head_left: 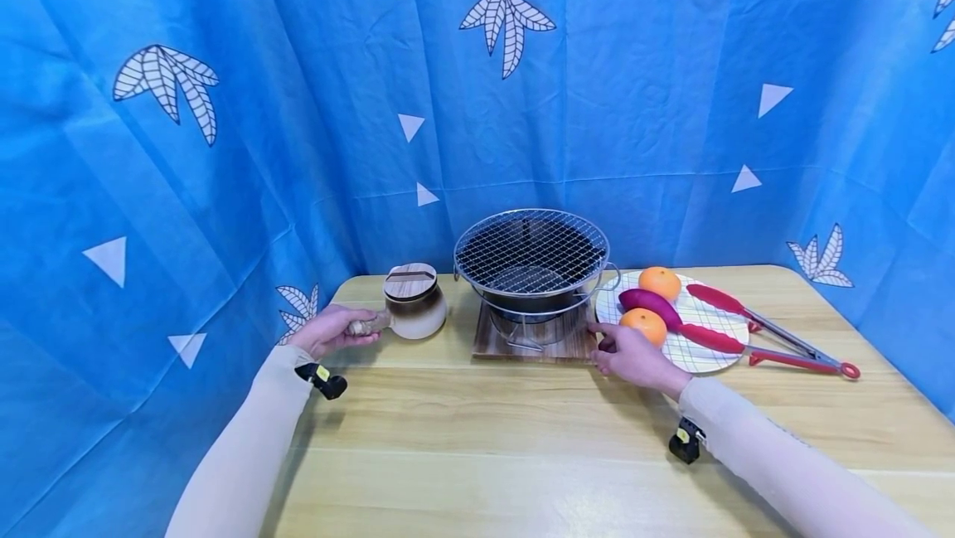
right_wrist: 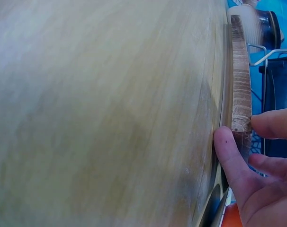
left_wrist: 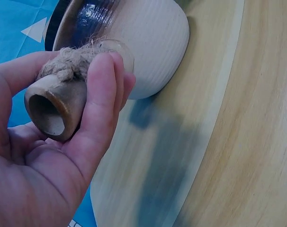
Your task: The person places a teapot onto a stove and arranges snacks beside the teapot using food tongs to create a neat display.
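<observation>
Left wrist alone, hollow handle end [left_wrist: 70, 108], head alone, red tongs [head_left: 734, 345]

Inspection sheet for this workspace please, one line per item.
Surface: pale wooden table, plank lines visible.
Job's things: lidded pot, left of a round grill standing on a dark wooden board.
Clutter: checked plate right of the board, holding two oranges and a purple vegetable; red tongs lie partly over it.
Grippers: left hand has fingers curled round the pot's handle; right hand pinches the board's near right corner.
Cables: nothing seen.
Surroundings: blue printed curtain behind and at both sides.
</observation>
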Motion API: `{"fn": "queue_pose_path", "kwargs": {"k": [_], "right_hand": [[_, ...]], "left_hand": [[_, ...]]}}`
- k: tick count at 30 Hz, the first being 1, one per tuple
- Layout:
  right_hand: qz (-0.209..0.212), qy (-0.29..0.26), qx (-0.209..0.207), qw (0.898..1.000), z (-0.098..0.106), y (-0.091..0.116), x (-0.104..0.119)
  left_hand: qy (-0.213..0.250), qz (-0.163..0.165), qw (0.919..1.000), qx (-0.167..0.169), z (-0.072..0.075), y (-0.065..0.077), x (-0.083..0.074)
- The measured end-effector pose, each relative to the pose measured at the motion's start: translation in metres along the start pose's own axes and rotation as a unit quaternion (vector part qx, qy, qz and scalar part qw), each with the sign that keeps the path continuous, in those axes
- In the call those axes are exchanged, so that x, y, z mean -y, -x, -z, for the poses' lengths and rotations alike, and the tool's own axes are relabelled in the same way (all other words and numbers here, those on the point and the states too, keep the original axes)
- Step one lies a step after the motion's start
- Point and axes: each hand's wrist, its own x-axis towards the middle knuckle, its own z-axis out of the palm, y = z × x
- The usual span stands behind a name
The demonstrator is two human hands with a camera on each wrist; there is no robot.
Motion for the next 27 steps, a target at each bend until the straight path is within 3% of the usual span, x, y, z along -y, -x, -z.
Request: {"fn": "queue_pose_path", "kwargs": {"k": [9,27], "right_hand": [[0.001,0.000,-0.002,1.000,0.0003,0.0001,-0.0008],[-0.006,-0.004,0.003,1.000,0.0009,0.0004,0.0000]], "left_hand": [[0.029,-0.002,0.9993,-0.022,-0.0033,-0.0017,0.0009],[0.061,-0.007,0.9978,-0.024,-0.0014,0.0036,0.0027]]}}
